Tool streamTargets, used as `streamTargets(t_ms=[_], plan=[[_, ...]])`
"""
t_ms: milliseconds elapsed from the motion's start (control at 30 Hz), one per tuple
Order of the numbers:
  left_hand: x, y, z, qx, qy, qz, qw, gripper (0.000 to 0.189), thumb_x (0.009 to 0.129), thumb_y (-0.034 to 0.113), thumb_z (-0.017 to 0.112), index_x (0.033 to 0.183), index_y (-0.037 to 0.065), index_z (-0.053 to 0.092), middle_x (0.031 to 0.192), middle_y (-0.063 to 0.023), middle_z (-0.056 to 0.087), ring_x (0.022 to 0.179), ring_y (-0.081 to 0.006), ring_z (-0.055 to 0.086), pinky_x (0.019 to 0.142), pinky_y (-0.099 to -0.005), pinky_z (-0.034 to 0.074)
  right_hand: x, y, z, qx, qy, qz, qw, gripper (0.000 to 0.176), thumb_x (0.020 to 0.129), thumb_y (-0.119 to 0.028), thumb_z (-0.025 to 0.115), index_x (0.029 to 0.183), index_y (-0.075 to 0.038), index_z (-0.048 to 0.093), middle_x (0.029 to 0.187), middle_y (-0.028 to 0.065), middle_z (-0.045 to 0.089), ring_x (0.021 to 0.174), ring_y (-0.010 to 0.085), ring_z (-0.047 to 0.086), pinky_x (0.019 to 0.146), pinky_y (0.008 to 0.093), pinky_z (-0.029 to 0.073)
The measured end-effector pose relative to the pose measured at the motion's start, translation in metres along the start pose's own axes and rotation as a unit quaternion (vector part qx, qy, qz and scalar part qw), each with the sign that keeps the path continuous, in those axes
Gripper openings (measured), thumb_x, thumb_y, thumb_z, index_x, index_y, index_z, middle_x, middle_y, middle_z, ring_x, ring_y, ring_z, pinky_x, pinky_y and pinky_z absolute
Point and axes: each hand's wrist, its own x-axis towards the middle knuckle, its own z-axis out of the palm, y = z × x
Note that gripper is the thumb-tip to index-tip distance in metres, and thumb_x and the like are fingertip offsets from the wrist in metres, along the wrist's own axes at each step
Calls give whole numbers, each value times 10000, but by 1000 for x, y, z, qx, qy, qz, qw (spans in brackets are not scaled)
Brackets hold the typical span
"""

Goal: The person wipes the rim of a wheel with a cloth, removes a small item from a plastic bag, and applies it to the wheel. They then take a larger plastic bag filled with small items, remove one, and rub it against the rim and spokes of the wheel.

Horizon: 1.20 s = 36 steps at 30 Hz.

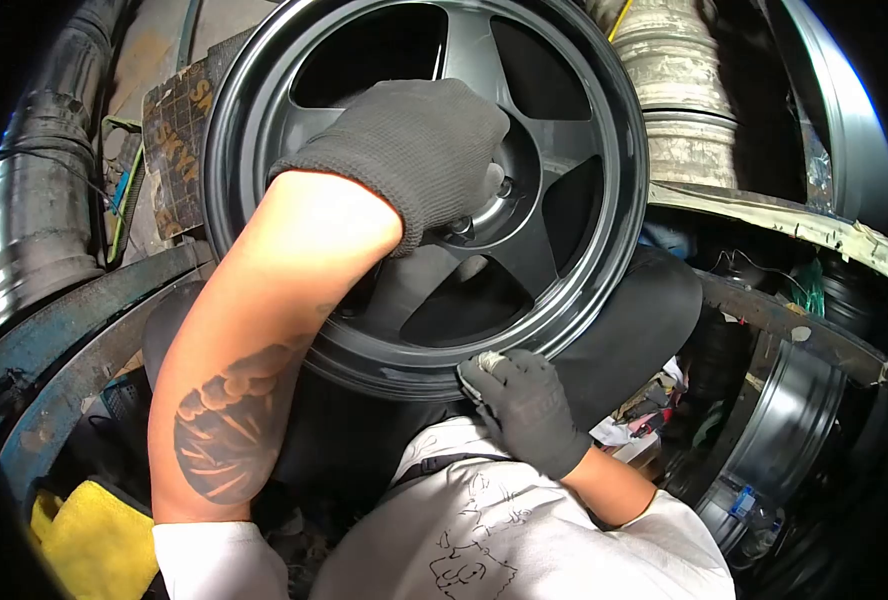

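A dark grey alloy wheel (pixel 574 330) with broad spokes rests across my lap, its face toward me. My left hand (pixel 414 150), in a dark knitted glove, lies over the hub area with its fingers curled down. The back of the hand hides whatever the fingers press on, and I cannot tell if something small is held in them. Bolt holes show in the hub right beside the fingertips. Down at the near edge of the rim, my gloved right hand (pixel 529 410) is closed on the wheel, with pale patches on its fingertips.
Scuffed metal cylinders stand at the left (pixel 44 190) and at the upper right (pixel 679 100). Another rim (pixel 784 430) lies at the lower right near a plastic bottle (pixel 754 515). A yellow cloth (pixel 99 540) sits at lower left. Metal frame bars (pixel 94 300) run beside my legs.
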Motion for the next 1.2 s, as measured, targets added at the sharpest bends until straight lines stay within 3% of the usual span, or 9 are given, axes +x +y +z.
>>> streamTargets(t_ms=[133,233,400,433,633,700,767,967,1200], plan=[[3,-3,-2,11,-34,-23,999,359,979,377,688,1181,85,737,1063,-159,752,1083,-345,713,967,-467,574,1,-17,17,-9,2,15,1000,651,745,-262,825,1350,-91,655,1128,113,651,1015,325,613,894,492,494],[4,-2,-5,10,-38,-27,999,360,982,382,677,1169,79,733,1076,-165,750,1077,-349,715,970,-471,575,3,-21,7,-39,8,-2,999,462,841,-200,738,1284,-81,685,1021,82,639,966,277,621,818,453,495],[1,-1,-5,41,-38,-25,998,363,986,389,659,1160,80,734,1073,-172,751,1081,-352,715,979,-474,571,0,-25,5,-98,-15,27,995,432,843,-208,708,1244,-48,688,974,69,624,908,262,612,794,425,486],[2,-1,-4,41,-36,-23,998,361,986,390,660,1157,81,735,1074,-172,751,1082,-352,715,979,-474,571,1,-30,18,-79,-20,23,996,706,733,-294,814,1376,-60,640,1161,108,646,995,291,608,883,469,479],[2,-1,2,22,-51,-14,998,351,985,387,665,1143,83,740,1087,-177,753,1091,-351,715,980,-473,571,-14,0,1,-110,-60,22,992,768,727,-361,819,1401,-51,620,1180,117,642,988,307,600,839,474,467],[0,-3,0,21,-48,-11,999,351,984,386,668,1145,82,740,1093,-179,752,1097,-350,714,978,-473,572,-11,-2,2,-117,-67,39,990,758,738,-373,812,1393,-43,622,1144,122,632,971,307,598,833,474,470],[0,-1,-4,22,-34,-22,999,347,984,385,672,1135,81,742,1084,-180,753,1084,-352,719,968,-475,575,1,-22,24,-128,73,-31,989,429,858,-205,680,1250,-32,668,927,81,578,855,243,591,758,417,472],[2,-5,1,38,-46,-26,998,348,984,381,678,1109,63,745,1055,-184,755,1044,-365,729,945,-477,583,-8,-6,-3,-99,-5,-20,995,434,855,-192,679,1273,-74,681,954,70,616,848,230,612,774,410,482],[6,0,0,42,-60,-32,997,348,982,378,678,1162,84,728,1074,-176,752,1081,-359,716,956,-477,579,14,-32,29,-116,75,-50,989,276,939,-203,669,1182,-75,698,873,48,573,808,212,586,730,384,465]])
